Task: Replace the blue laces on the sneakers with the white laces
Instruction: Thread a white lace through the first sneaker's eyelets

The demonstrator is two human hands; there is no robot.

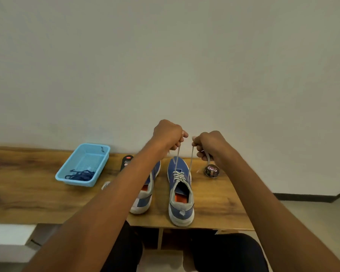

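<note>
Each grip, left hand and right hand, pinches a white lace end; tin reads "Cherry".

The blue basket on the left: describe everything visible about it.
The blue basket is a light-blue rectangular tray of what looks like plastic, with a mesh-patterned floor and flared walls. It sits upright on the wooden table, left of the sneakers, angled with its far end toward the wall. A tangle of dark blue laces lies in its near end. Neither hand touches it.
</note>
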